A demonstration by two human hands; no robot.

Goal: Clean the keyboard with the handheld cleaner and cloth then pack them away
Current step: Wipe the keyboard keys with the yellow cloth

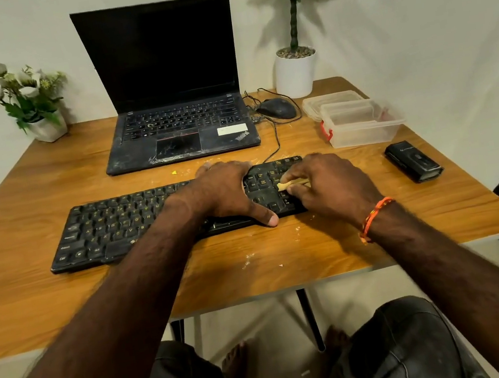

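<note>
Keyboard (123, 223) lies flat on the tabletop (285, 255), in front of the laptop (175, 102). Left hand (226, 192) rests spread over its right-centre keys, clamping nothing. Right hand (329, 187) pinches a small cloth (283, 186) against the right-end keys. Cleaner (413, 160) lies right, untouched, near the box (362, 125).

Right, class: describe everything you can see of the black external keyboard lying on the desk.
The keyboard is a black, full-size plastic board with pale legends and a dusty, worn look. It lies flat on the wooden table, in front of the laptop, slightly angled. A black cable runs from its back edge toward the laptop's right side. The left hand rests on its middle, thumb over the front edge; the right hand pinches a small pale item against keys at its right end. Crumbs dot the table nearby.
</note>
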